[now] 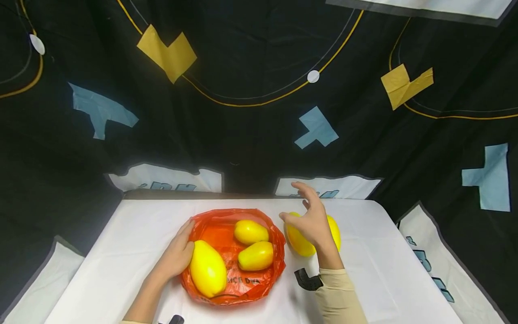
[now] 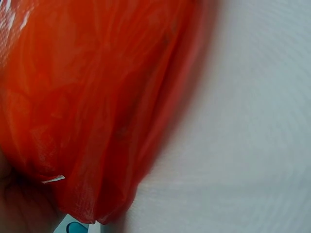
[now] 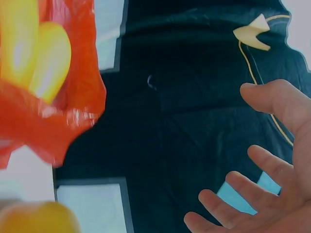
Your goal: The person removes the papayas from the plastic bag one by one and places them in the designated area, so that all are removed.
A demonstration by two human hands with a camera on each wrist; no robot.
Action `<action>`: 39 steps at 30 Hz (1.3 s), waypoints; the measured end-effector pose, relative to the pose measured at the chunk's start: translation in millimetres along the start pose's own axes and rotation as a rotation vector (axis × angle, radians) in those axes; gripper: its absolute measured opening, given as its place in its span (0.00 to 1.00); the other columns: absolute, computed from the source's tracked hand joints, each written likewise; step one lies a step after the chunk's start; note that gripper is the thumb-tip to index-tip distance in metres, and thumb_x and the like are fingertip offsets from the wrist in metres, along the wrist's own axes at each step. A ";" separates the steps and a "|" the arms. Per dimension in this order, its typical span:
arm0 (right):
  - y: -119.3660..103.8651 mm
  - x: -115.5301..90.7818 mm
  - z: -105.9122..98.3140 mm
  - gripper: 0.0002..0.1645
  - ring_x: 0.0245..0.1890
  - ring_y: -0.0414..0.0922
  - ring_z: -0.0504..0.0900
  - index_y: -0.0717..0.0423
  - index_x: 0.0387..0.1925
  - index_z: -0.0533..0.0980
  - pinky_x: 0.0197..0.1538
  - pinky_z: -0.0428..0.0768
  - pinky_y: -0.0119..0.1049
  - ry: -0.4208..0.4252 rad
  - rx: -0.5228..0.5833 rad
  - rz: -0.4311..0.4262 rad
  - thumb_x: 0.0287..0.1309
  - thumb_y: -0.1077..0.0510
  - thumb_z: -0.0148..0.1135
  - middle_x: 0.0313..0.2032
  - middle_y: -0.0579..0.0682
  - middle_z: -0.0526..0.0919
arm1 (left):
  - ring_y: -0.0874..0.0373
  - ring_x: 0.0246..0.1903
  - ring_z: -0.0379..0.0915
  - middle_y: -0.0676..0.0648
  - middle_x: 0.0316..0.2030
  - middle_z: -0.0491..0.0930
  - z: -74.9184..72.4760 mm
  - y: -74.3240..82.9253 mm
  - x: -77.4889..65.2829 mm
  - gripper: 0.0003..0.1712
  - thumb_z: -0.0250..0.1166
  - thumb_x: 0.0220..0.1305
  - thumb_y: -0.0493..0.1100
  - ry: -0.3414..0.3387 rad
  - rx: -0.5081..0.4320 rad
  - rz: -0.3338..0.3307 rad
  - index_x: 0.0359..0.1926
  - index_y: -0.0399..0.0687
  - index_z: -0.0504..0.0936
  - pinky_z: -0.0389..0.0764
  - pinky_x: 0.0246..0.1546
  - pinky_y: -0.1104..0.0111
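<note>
An orange-red plastic bag [image 1: 226,294] lies with its mouth spread wide on the white table. Inside it are a large yellow mango-like fruit [image 1: 208,268] at the left and two smaller yellow fruits, one [image 1: 251,232] behind the other [image 1: 256,256]. My left hand [image 1: 176,254] holds the bag's left rim beside the large fruit; in the left wrist view, part of that hand [image 2: 26,204] shows against the bag's crumpled side. Raised above the table right of the bag, my right hand [image 1: 311,225] has its fingers spread and nothing in its grasp. Yellow fruit [image 1: 299,240] lies behind it, partly hidden.
The white table [image 1: 384,270] has a rounded far right corner. A black curved piece [image 1: 308,280] is at the right wrist. Behind the table hangs a black cloth [image 1: 243,144] with blue and gold tape pieces. White printed sheets [image 1: 166,178] sit along the table's far edge.
</note>
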State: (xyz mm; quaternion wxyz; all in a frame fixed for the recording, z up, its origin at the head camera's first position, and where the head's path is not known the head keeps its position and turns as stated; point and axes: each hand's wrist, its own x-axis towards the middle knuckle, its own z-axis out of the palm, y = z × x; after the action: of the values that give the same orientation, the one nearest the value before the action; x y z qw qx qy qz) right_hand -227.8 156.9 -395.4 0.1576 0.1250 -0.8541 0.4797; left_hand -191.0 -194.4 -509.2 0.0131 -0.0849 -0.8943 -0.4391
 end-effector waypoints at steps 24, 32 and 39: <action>-32.9 1.8 75.5 0.45 0.61 0.43 0.68 0.36 0.62 0.72 0.60 0.73 0.53 -0.287 -0.030 -0.107 0.36 0.51 0.76 0.64 0.35 0.68 | 0.38 0.73 0.41 0.34 0.74 0.45 -1.5 1.1 -0.2 0.34 0.45 0.69 0.33 -0.004 0.008 -0.014 0.74 0.31 0.49 0.47 0.69 0.43; -38.8 -2.8 89.1 0.44 0.63 0.44 0.66 0.36 0.62 0.72 0.62 0.69 0.57 -0.379 -0.053 -0.140 0.37 0.49 0.76 0.66 0.42 0.69 | 0.38 0.72 0.44 0.34 0.74 0.47 -0.3 -0.9 0.2 0.33 0.46 0.69 0.33 0.015 -0.009 0.012 0.73 0.30 0.51 0.49 0.69 0.43; -44.3 -9.2 102.6 0.41 0.61 0.42 0.68 0.33 0.60 0.72 0.58 0.75 0.52 -0.453 -0.062 -0.164 0.39 0.48 0.76 0.64 0.36 0.69 | 0.37 0.72 0.44 0.34 0.74 0.47 -1.3 0.6 -0.4 0.34 0.47 0.69 0.32 0.014 -0.006 0.015 0.73 0.30 0.51 0.49 0.69 0.42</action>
State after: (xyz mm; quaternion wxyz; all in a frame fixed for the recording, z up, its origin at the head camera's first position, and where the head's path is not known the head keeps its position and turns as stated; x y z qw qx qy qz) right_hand -218.4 46.9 -414.7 0.0039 0.2933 -0.8689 0.3987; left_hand -190.6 -195.2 -508.0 0.0224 -0.0887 -0.8922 -0.4422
